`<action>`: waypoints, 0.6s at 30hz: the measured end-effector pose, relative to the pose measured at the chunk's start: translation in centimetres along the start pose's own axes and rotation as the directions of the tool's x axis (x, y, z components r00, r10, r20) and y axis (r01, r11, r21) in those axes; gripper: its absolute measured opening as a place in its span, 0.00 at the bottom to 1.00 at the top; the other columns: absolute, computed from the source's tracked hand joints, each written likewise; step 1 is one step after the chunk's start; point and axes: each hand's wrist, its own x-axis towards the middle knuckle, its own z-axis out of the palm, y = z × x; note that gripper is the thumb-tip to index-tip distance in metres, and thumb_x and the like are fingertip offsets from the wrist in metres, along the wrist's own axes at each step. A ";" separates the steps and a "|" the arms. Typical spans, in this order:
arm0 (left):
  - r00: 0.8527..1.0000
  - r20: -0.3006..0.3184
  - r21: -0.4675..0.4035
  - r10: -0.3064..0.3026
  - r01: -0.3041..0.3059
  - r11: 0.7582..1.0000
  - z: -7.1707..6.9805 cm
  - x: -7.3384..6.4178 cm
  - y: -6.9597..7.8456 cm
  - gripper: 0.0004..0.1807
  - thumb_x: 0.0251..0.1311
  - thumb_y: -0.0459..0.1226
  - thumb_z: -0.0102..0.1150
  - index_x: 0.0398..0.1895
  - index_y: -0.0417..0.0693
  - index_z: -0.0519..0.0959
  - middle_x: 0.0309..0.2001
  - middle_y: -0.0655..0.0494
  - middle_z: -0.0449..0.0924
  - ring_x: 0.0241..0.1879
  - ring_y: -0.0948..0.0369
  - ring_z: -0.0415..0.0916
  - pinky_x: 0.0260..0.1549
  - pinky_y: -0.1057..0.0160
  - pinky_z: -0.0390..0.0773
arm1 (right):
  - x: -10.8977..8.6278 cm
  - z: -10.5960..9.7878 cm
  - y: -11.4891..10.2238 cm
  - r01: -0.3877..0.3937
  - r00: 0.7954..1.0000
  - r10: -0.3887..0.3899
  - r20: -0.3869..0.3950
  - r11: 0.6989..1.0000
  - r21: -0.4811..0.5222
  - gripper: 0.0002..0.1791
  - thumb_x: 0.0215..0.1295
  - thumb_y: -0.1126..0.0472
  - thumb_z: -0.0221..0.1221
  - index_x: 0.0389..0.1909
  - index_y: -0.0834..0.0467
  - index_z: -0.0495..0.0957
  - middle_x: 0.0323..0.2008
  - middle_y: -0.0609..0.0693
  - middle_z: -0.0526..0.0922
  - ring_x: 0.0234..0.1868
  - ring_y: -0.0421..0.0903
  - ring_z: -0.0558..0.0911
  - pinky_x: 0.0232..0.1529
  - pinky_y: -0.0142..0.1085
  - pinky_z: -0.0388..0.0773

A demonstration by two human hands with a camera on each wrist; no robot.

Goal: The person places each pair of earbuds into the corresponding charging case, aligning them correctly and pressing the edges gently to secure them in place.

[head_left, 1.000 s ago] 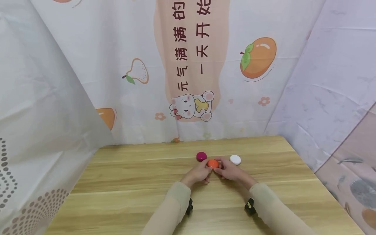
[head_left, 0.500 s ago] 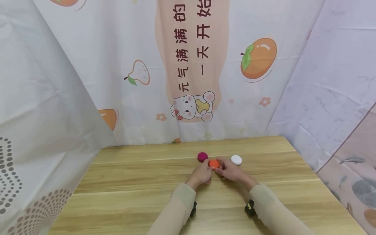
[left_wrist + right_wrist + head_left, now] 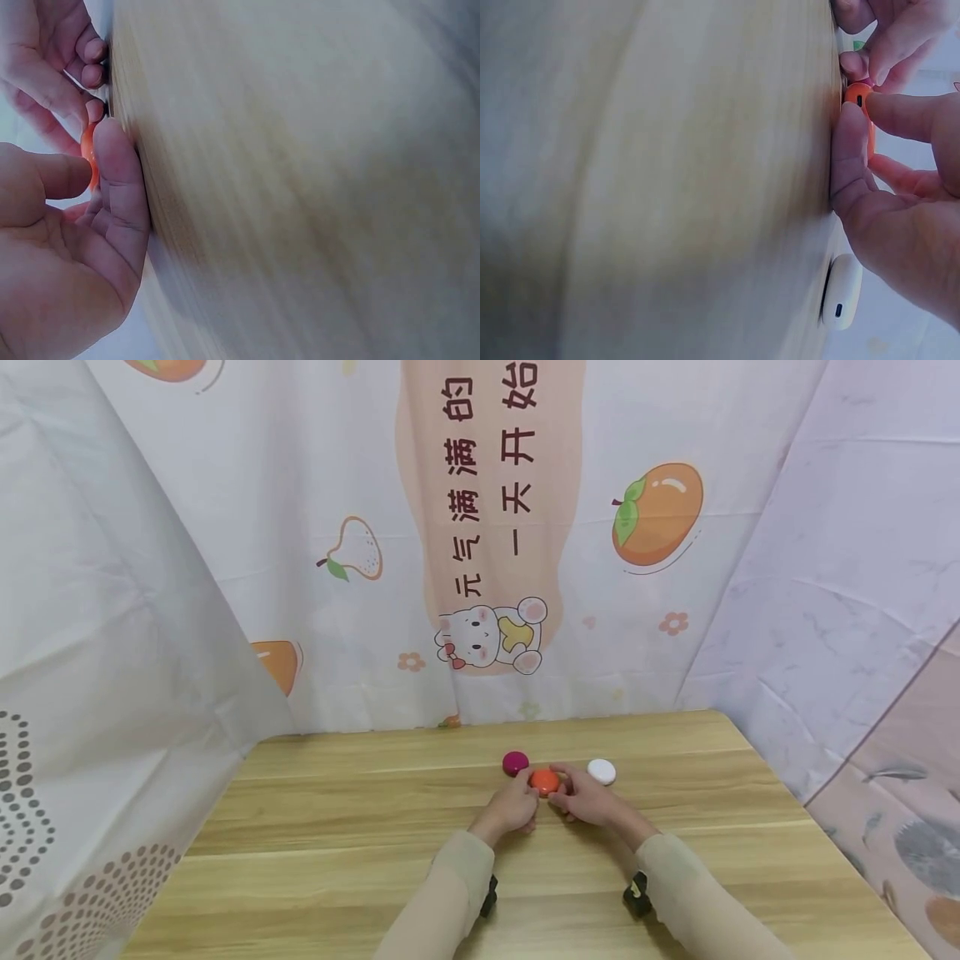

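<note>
A small round orange case (image 3: 544,782) with rounded edges lies on the table between both hands. Its dark slot, like a charging port, shows in the right wrist view. My left hand (image 3: 513,802) pinches its left side with thumb and fingers. From the other side, my right hand (image 3: 591,795) also pinches it, thumb at the near edge and index finger at the far edge. A similar magenta case (image 3: 515,763) sits just beyond my left fingers. To the right of my right hand is a white case (image 3: 602,771), which has the same dark slot in the right wrist view.
The wood-grain table (image 3: 345,827) reaches back to a printed curtain (image 3: 345,627). More cloth hangs along the left and right sides. Dark wrist mounts (image 3: 638,896) sit under both sleeves.
My left hand and forearm have shifted slightly right, its lower fingers now tucked closer. The right hand stays at the orange case, which has hardly moved.
</note>
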 end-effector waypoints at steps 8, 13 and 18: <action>1.000 0.007 -0.024 0.012 -0.012 1.000 0.0 0.1 0.0 0.29 0.79 0.36 0.41 0.79 0.42 0.53 0.23 0.53 0.71 0.18 0.60 0.70 0.21 0.66 0.74 | 0.0 -0.1 0.1 -0.001 1.000 0.001 -0.016 1.000 -0.010 0.31 0.73 0.71 0.55 0.72 0.76 0.55 0.29 0.53 0.75 0.26 0.43 0.75 0.25 0.31 0.75; 1.000 0.010 -0.040 0.011 -0.010 0.999 0.1 0.0 0.0 0.30 0.78 0.35 0.41 0.79 0.42 0.53 0.25 0.53 0.71 0.19 0.59 0.71 0.22 0.66 0.75 | -0.1 -0.1 0.3 0.013 1.000 -0.013 -0.024 1.000 -0.010 0.31 0.73 0.72 0.55 0.72 0.76 0.55 0.29 0.53 0.75 0.25 0.42 0.74 0.24 0.31 0.74; 0.999 0.005 -0.046 0.032 -0.032 0.998 0.0 0.1 0.0 0.31 0.78 0.36 0.43 0.79 0.41 0.52 0.24 0.52 0.72 0.19 0.60 0.71 0.21 0.65 0.75 | 0.0 -0.2 0.3 0.013 0.999 -0.012 -0.043 1.000 0.012 0.31 0.73 0.72 0.55 0.72 0.76 0.55 0.30 0.54 0.75 0.26 0.44 0.75 0.26 0.32 0.75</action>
